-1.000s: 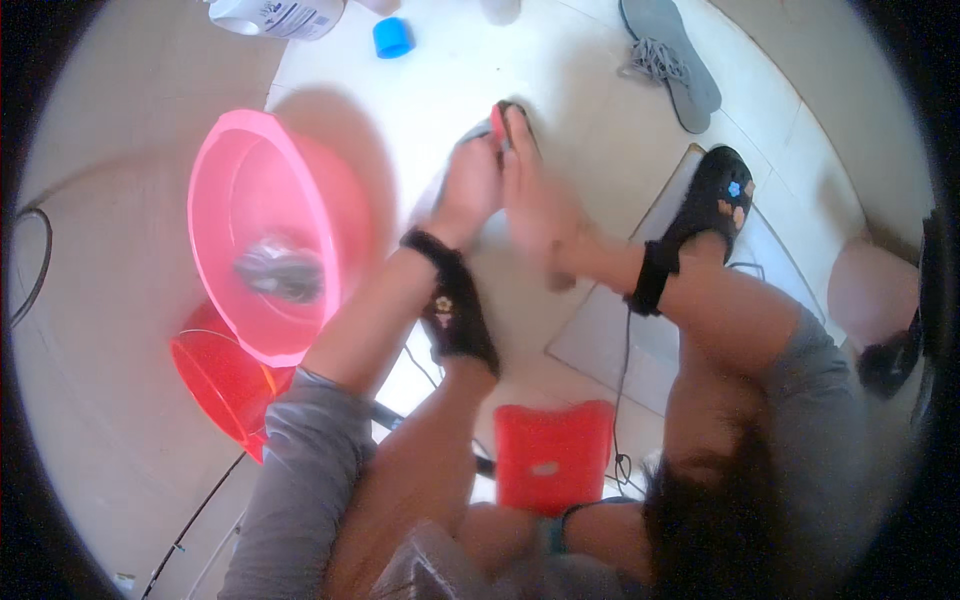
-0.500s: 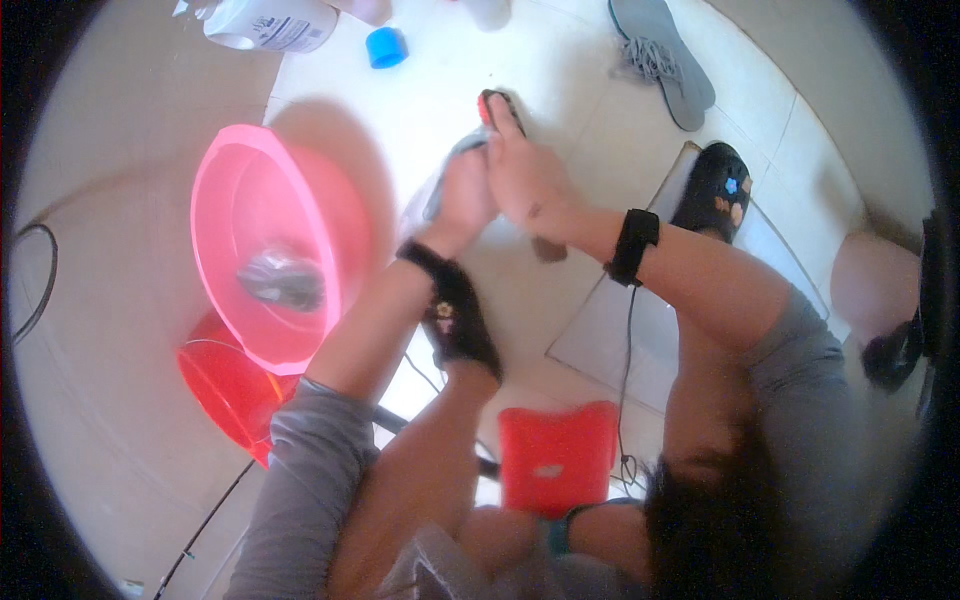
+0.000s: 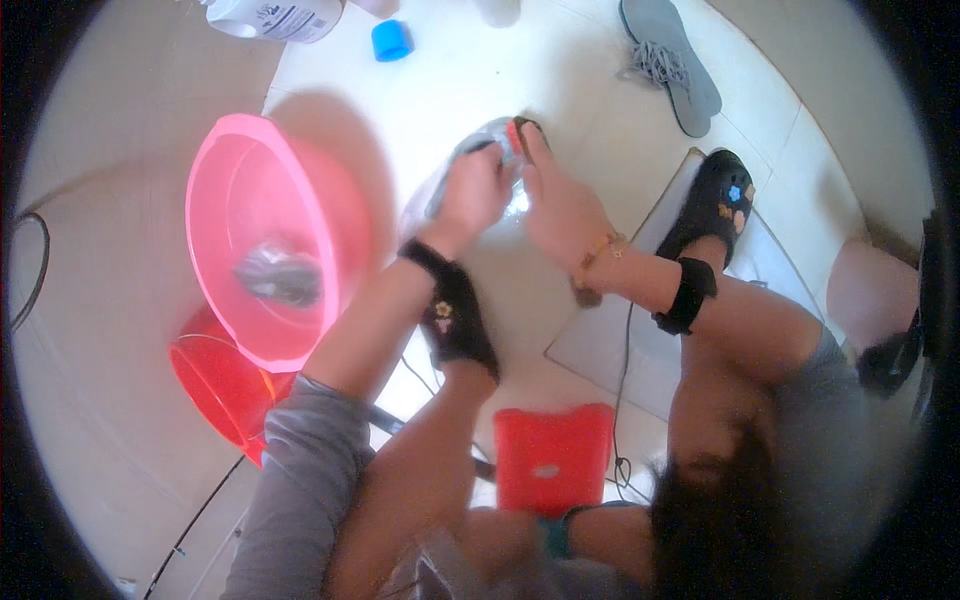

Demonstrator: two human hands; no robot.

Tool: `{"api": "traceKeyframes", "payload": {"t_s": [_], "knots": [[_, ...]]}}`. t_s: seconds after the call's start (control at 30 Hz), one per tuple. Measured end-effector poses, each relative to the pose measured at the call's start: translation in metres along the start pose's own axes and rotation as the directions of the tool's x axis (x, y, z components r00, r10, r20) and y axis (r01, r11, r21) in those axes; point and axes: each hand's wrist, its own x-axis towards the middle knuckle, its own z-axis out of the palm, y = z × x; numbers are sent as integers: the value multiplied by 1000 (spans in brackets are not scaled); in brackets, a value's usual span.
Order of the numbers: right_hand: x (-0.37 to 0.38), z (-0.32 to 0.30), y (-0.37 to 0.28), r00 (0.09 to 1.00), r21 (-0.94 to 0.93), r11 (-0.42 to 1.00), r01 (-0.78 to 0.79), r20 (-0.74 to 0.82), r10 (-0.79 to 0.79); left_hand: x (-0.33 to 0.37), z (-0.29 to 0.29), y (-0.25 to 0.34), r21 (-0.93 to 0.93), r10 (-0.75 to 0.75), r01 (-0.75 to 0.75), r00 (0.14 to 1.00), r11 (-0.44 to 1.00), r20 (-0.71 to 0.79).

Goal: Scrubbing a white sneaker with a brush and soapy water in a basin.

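My left hand [image 3: 472, 195] grips a wet grey-and-white shoe [image 3: 428, 196] over the floor, with its fingers wrapped on the upper. Closed round a scrubbing brush is my right hand [image 3: 562, 208]; the index finger stretches along the brush back. Red bristles [image 3: 514, 136] rest against the shoe near its far end. A brown handle end [image 3: 587, 297] sticks out below my right wrist. Much of the shoe is hidden behind both hands.
To the left stands a pink basin [image 3: 205, 190] with a dark shoe [image 3: 280, 275] in it, over a red bucket [image 3: 215, 385]. Bottle [image 3: 275, 18], blue cap [image 3: 391, 40], grey insoles with laces [image 3: 690, 90] lie far; a red stool [image 3: 553, 450] is near. Cables trail about.
My right hand has moved right and slightly nearer with the brush, apart from my left hand. More of the shoe shows between the hands. The whole view shifted slightly.
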Motion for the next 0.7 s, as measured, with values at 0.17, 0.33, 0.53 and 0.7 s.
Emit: {"api": "traceKeyframes", "payload": {"t_s": [0.17,0.33,0.53,0.7], "knots": [[49,10,23,997,60,997,49,-58,-46,4,5,1,24,78,-77,996,997,-37],[8,13,4,1000,97,995,12,3,-13,1,4,-11,49,149,-144,981,988,-128],[62,14,59,993,-28,996,84,-81,-86,7,7,0,119,138,-130,989,984,-58],[16,3,22,971,84,980,179,-177,-162,1,-1,1,33,-1,2,1000,999,-19]]}}
